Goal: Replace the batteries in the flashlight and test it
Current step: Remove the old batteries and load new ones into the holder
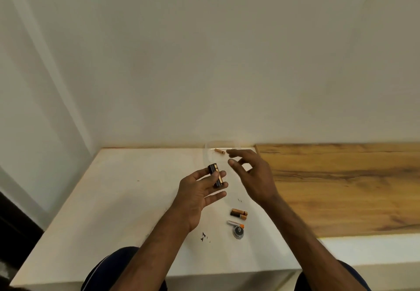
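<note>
My left hand (200,196) holds a short black cartridge with gold-and-black batteries (216,175) in it, thumb on top and fingers underneath, above the white table (113,199). My right hand (251,174) hovers just to the right with fingers spread and nothing in it. Its fingertips are close to a loose copper-coloured battery (219,151) near the table's far edge. Two more copper-and-black batteries (238,213) lie side by side nearer me. Below them lie a silver battery with an orange end (235,223) and a round grey flashlight cap (238,232).
The faint outline of a clear round dish (207,154) seems to surround the far battery. Small dark scraps (203,236) lie on the table near my left forearm. A wooden counter (341,183) adjoins the table on the right. A pale wall stands right behind.
</note>
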